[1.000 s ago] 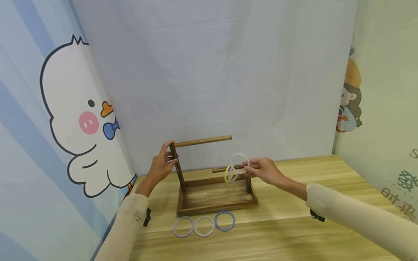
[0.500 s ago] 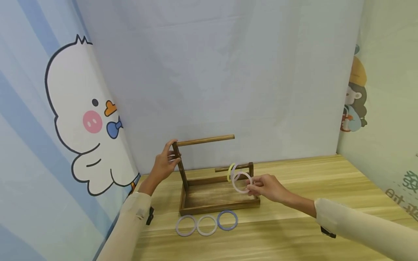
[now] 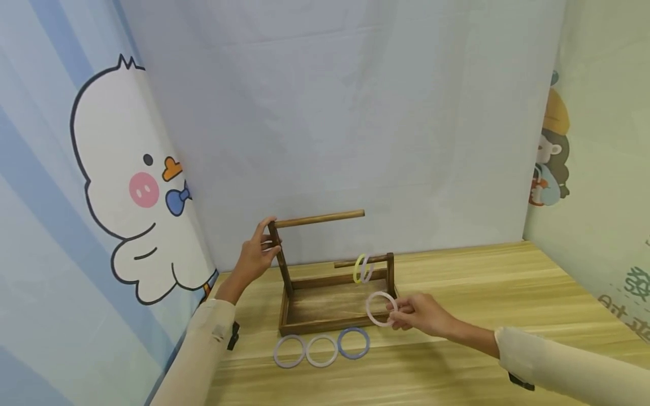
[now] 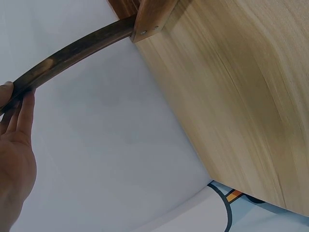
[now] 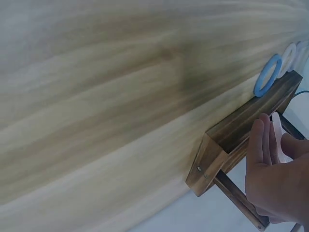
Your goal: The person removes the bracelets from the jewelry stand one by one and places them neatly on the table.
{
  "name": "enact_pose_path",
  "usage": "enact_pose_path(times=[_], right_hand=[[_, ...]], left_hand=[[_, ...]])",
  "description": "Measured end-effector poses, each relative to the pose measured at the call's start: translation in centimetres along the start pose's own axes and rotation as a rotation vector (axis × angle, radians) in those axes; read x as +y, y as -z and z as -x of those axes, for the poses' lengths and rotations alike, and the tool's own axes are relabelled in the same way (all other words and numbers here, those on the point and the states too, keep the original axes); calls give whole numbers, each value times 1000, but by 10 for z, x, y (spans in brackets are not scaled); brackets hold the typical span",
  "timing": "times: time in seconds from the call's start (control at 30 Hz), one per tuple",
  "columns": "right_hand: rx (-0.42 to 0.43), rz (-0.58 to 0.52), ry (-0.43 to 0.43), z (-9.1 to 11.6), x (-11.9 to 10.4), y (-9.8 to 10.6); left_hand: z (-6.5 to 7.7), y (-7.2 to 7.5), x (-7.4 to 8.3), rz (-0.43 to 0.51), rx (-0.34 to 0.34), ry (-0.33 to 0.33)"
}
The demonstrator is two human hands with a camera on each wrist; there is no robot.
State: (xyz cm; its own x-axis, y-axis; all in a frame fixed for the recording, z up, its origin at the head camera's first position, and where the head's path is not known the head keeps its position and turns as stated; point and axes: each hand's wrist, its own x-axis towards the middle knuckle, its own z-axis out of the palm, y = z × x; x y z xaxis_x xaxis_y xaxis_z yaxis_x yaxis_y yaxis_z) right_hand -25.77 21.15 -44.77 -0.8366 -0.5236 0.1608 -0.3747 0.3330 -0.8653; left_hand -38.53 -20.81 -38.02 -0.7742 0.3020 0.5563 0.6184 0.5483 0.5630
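Observation:
My left hand [image 3: 256, 256] grips the top of the tall left post [image 3: 282, 265] of a dark wooden rack. In the left wrist view, thumb and fingers lie on either side of that post [image 4: 77, 54]. My right hand [image 3: 421, 316] pinches a pale pink ring [image 3: 368, 309] at its right side, over the tray's front right part. The right wrist view shows this ring [image 5: 277, 126] nearly edge-on between thumb and fingers. A yellow ring [image 3: 356, 270] and a pale lilac ring [image 3: 364, 276] hang on the rack's lower rod [image 3: 343, 264].
The rack's upper rod [image 3: 320, 219] holds no rings. On the table before the tray's front rim [image 3: 335, 326] lie a lilac ring [image 3: 276, 354], a white ring [image 3: 322, 365] and a blue ring [image 3: 354, 357] in a row. A pale curtain [image 3: 335, 124] stands behind.
My right hand has moved down and nearer from beside the lower rod, carrying the pink ring. The yellow and lilac rings stay on that rod. My left hand keeps its grip on the post.

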Motion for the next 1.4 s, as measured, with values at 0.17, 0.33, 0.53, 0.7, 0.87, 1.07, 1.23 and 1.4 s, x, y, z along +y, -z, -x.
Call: enact_pose_path(times=[0.17, 0.33, 0.53, 0.7, 0.87, 1.07, 1.23, 1.4], right_hand=[[-18, -7, -29, 5, 6, -4], [-28, -19, -32, 9, 14, -10], [-44, -34, -31, 12, 21, -17], [-67, -56, -71, 14, 21, -20], [-76, -60, -99, 15, 19, -20], [-97, -69, -139, 15, 20, -20], [-83, -76, -151, 15, 21, -21], [-55, -67, -141, 15, 22, -21]], left_hand=[[0, 0, -1, 1, 1, 8], [-1, 0, -2, 10, -5, 23], [0, 2, -2, 1, -5, 9], [0, 1, -3, 3, 3, 6], [0, 0, -3, 2, 7, -2], [0, -1, -2, 1, 0, -32], [0, 0, -3, -6, -3, -25], [-1, 0, -4, -12, -4, -24]])
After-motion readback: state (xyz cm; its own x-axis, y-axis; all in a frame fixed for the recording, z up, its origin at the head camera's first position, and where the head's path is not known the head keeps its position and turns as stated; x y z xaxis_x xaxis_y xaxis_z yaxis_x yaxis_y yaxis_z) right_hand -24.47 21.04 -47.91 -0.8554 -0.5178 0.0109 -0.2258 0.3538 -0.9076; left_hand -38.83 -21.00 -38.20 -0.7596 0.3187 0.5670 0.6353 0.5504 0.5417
